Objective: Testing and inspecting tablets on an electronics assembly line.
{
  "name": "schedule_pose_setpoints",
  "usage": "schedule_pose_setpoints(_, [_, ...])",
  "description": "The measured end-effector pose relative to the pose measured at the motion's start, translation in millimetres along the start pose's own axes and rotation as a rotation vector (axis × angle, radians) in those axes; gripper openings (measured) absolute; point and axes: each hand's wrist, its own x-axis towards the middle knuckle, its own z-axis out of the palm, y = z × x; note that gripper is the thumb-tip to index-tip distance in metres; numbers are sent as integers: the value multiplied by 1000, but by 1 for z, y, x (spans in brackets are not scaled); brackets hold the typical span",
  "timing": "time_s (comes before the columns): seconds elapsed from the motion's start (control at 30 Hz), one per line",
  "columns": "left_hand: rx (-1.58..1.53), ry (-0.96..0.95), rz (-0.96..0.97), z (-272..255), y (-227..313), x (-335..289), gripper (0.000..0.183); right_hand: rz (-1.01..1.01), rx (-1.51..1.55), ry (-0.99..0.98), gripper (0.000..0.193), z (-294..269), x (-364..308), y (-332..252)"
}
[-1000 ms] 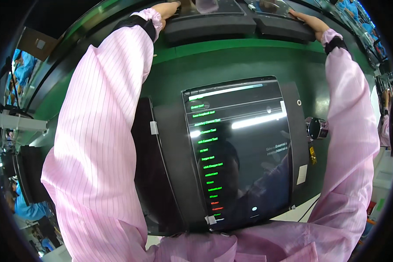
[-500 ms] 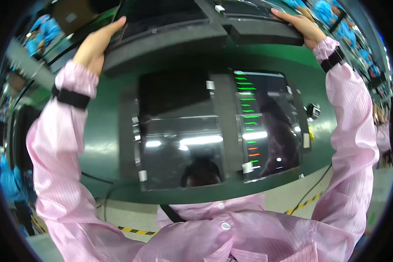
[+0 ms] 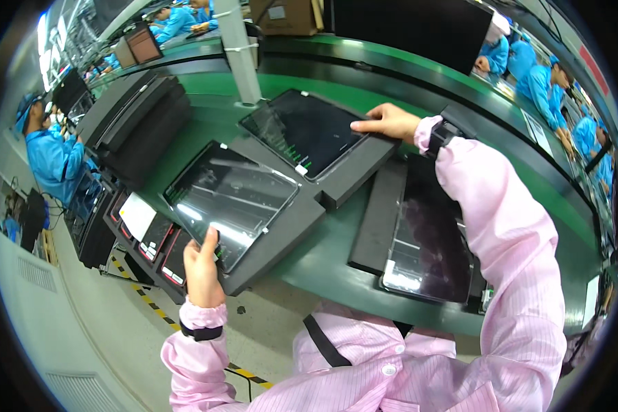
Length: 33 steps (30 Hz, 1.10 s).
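Both hands hold one black foam tray (image 3: pixel 292 240), tilted over the left part of the green bench. Two dark glass screen panels lie in it: a near-left panel (image 3: pixel 220 192) with bright reflections and a far-right panel (image 3: pixel 309 130) with small green marks. My left hand (image 3: pixel 202 271) grips the tray's near-left end, its thumb on top by the glass. My right hand (image 3: pixel 390 123) grips the far-right end, thumb over the edge; the fingers beneath are hidden. Right of this tray, a second foam tray (image 3: pixel 372 244) with a dark screen panel (image 3: pixel 429 254) rests on the bench.
A stack of black foam trays (image 3: pixel 134 123) stands at the left. Near it lie red-edged black items (image 3: pixel 175 257) and a white sheet (image 3: pixel 137 217). A pale post (image 3: pixel 240 58) rises behind the bench (image 3: pixel 323 278). Co-workers in blue (image 3: pixel 53 158) sit around.
The held tray has swung to the left and turned, its left end now nearer me. Both hands have gone with it and keep their grip. The view has turned left.
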Motion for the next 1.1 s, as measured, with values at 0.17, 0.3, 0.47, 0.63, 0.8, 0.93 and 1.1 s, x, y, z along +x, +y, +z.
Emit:
schedule_pose_setpoints(0.17, [142, 21, 298, -4, -31, 17, 63, -105, -354, -176, 78, 25, 48, 1])
schedule_pose_setpoints(0.3, [807, -114, 267, -10, 0, 29, 66, -207, -437, -2, 53, 28, 45, -3])
schedule_pose_setpoints(0.47, [1596, -58, 138, 26, 39, 20, 79, -382, -585, -40, 44, 20, 39, 6])
schedule_pose_setpoints(0.63, [1384, -284, 820, 53, -2, -18, 81, -430, -492, -107, 57, 16, 19, -5])
schedule_pose_setpoints(0.8, [1471, -104, 928, 68, -28, -24, 64, -414, -474, -179, 79, 7, -10, -7])
schedule_pose_setpoints(0.93, [1497, -102, 968, 74, -38, -31, 59, -386, -363, -186, 71, 4, -10, 2])
schedule_pose_setpoints(1.1, [1509, -106, 880, 93, -33, -42, 64, -484, -250, -215, 57, 1, 22, 15])
